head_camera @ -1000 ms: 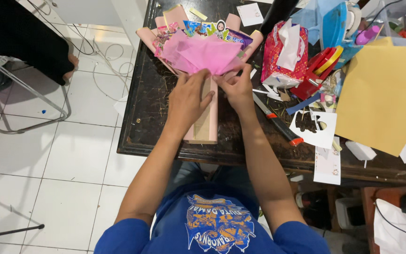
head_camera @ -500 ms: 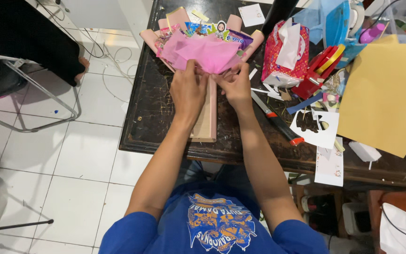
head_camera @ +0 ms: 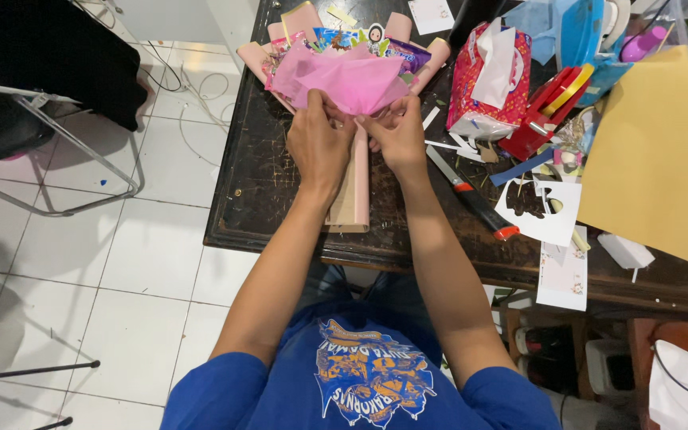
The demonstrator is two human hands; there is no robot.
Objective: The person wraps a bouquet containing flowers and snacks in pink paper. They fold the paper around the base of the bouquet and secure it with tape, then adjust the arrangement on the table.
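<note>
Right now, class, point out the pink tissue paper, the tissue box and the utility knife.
Pink tissue paper [head_camera: 344, 80], head view, middle of the sheet.
Tissue box [head_camera: 479, 99], head view, patterned red side.
Utility knife [head_camera: 475, 203], head view, black handle.

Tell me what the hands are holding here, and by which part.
Both hands, left and right, pinch the pink tissue paper at its lower gathered edge, where it meets the pale pink wrap on the table.
</note>
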